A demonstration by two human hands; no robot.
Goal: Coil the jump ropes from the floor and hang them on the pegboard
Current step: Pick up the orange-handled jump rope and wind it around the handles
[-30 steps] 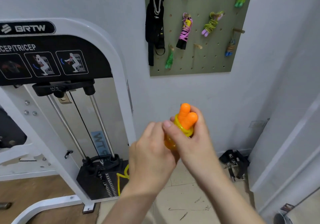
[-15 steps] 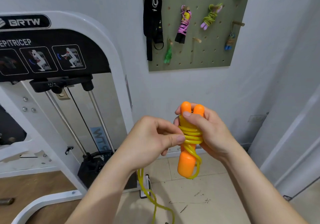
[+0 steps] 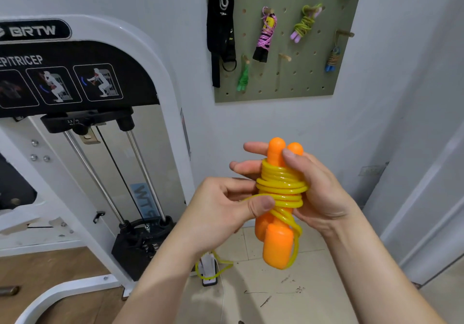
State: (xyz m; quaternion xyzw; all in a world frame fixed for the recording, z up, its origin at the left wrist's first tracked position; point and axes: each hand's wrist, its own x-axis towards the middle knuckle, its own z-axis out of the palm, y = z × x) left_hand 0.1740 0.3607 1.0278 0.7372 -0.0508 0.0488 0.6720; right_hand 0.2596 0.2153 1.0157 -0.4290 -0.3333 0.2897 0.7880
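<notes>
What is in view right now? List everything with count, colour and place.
jump rope: one, orange handles with yellow cord wound round them, centre, held in both hands
loose cord end: one, yellow, low by the machine's base
pegboard: one, olive green, on the wall, upper right
hung ropes: at least five, pink, lime, blue, green, on the pegboard
strap: one, black, pegboard's left edge
bare peg: one, tan, pegboard's lower middle
cable machine: one, white and black, left
left hand: one, pinches the cord, centre
right hand: one, grips the handles, centre right
</notes>
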